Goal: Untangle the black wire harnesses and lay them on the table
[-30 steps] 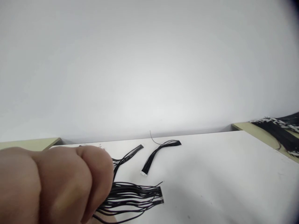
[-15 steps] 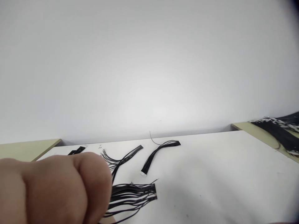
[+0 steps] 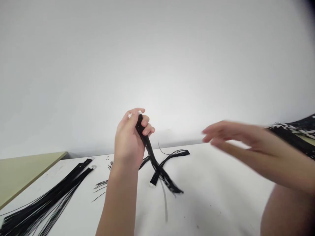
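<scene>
My left hand is raised above the white table and is shut on a bundle of black wires. The bundle's upper end with pale connectors sticks out of my fist, and its lower end trails down to the table. My right hand hovers to the right of it, blurred, fingers apart and stretched toward the left, holding nothing. A short black wire harness with a white connector lies on the table just behind the held bundle.
A long sheaf of black wires lies along the table's left side. More black wires with white connectors are piled at the far right. A beige surface adjoins the table at left. A plain white wall stands behind.
My left hand has moved away from the lens and lifted the wire bundle off the table. My right hand has come into view from the right. The long sheaf at left now shows.
</scene>
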